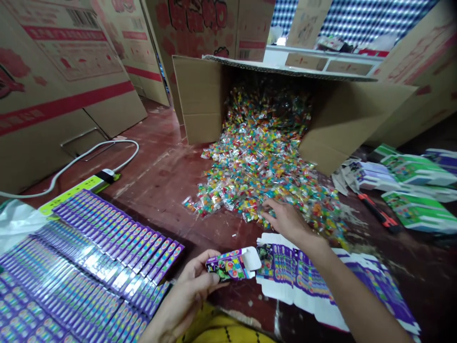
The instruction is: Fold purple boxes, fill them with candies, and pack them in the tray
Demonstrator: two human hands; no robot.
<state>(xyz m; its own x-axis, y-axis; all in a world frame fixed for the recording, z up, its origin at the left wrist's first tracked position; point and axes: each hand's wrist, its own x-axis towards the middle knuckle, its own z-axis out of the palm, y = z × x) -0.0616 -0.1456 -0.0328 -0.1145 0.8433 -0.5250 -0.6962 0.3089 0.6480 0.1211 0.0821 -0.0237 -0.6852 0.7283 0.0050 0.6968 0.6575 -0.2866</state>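
My left hand (194, 286) grips a small purple candy box (226, 266) near the front edge. The white end flap of the box stands open toward the right. My right hand (285, 219) reaches over the near edge of a heap of clear candy packets (260, 162), thumb and index finger apart. The packets hold many-coloured small candies and spill from a large cardboard box (332, 119) lying on its side. Below my right forearm lies a row of flattened purple cartons (285, 267), partly covered by the arm.
Rows of closed purple candy boxes (117, 233) fill the left side. Behind them lie a yellow-green power strip (78, 190) and white cable (96, 143). At the right are green cartons (417, 209) and a red-and-black cutter (378, 212). Large cartons (64, 71) stand behind.
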